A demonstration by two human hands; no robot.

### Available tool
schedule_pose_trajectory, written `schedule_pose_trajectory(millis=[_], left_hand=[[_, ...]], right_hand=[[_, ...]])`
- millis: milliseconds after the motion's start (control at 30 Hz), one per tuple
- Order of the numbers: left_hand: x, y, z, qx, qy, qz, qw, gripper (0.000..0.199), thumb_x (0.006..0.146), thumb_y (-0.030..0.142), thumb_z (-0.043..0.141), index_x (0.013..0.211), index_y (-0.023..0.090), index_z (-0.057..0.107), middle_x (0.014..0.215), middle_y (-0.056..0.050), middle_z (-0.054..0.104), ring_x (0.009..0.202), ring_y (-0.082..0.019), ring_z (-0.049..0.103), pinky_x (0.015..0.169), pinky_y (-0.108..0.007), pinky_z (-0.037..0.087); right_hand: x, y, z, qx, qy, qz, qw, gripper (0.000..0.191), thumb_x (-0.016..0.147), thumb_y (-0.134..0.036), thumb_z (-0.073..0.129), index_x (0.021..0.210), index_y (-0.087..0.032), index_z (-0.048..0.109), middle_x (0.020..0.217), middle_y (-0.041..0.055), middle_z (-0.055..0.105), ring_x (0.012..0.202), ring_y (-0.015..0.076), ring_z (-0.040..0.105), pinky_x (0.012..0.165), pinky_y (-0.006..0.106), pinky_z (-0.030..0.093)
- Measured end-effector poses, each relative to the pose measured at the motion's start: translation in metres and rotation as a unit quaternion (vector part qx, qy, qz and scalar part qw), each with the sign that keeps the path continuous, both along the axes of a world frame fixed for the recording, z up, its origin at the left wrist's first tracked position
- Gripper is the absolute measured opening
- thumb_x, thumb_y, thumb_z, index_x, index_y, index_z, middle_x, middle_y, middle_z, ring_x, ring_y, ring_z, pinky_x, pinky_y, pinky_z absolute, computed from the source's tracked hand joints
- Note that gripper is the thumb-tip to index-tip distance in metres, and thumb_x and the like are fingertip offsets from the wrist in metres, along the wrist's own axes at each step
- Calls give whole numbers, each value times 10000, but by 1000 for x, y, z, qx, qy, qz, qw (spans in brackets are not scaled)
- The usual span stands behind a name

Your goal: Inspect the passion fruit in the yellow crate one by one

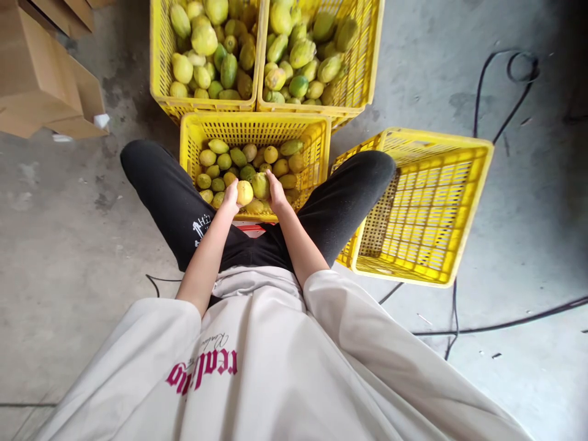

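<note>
My left hand (231, 195) is closed on a round yellow fruit (245, 193). Just beside it, my right hand (276, 191) has its fingers around a larger, greenish-yellow fruit (260, 185). Both hands are over the near side of a yellow plastic crate (324, 144) that stands between my knees. Inside that crate lie several smaller oval fruits (238, 157), green to yellow. I cannot tell what kind of fruit these are. Parts of the fruits in the crate are hidden behind my hands.
Beyond the near crate stand a left yellow crate (158, 73) and a right yellow crate (374, 61), both holding several fruits. Another yellow crate (441, 278) sits tilted by my right knee. Cardboard (50, 73) lies at upper left; black cable (519, 321) crosses the concrete floor.
</note>
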State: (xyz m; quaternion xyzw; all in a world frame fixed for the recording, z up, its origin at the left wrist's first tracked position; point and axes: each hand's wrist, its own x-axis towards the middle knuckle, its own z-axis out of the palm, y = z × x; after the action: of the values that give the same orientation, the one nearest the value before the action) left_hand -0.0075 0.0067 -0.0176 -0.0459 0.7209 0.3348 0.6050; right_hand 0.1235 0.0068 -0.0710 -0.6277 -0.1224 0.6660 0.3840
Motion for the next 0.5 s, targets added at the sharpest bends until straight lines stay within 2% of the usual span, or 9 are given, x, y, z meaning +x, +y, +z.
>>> schedule_pose_trajectory(millis=[100,167,233,333,400,500], left_hand=[[1,-3,3,30,-2,-14,999,415,1221,560,915,1441,230,793,1294,-124,884,1317,-341,902,1073,-468,829],[1,-5,4,54,-7,-35,998,354,1153,470,1023,1265,213,807,1160,-113,885,1347,-350,873,1175,-482,787],[1,-6,6,61,-7,-51,997,288,1102,315,1062,1086,221,790,1015,-85,862,1335,-349,866,1216,-468,754],[1,-5,5,39,24,-61,997,281,1100,221,1005,979,249,753,907,-34,805,1270,-301,897,1111,-372,756],[0,-3,2,19,48,-64,997,244,1102,257,988,998,254,768,891,-22,790,1193,-275,915,979,-310,747],[-4,-1,-6,15,46,-54,997,206,1104,354,980,1097,258,798,890,-18,785,1106,-285,917,865,-312,731]], right_hand=[[0,-4,7,1,-2,28,1000,480,973,-669,1006,1108,-284,753,1132,20,814,1195,256,811,1032,373,738],[1,-5,9,-13,-11,39,999,533,890,-634,1081,1098,-292,731,1113,16,797,1166,263,803,994,391,747],[1,-4,10,-20,-7,40,999,524,877,-623,1080,1068,-296,718,1101,10,787,1163,267,800,986,403,758],[2,-3,7,-20,17,27,999,360,971,-550,965,1031,-295,718,1057,-5,770,1161,260,808,1002,405,774],[2,-3,5,-17,34,23,999,244,1008,-475,898,1045,-292,741,1064,0,783,1177,262,818,1015,411,783],[3,-4,-1,-4,44,26,999,183,1007,-442,865,1069,-288,787,1217,27,840,1273,275,818,1025,413,796]])
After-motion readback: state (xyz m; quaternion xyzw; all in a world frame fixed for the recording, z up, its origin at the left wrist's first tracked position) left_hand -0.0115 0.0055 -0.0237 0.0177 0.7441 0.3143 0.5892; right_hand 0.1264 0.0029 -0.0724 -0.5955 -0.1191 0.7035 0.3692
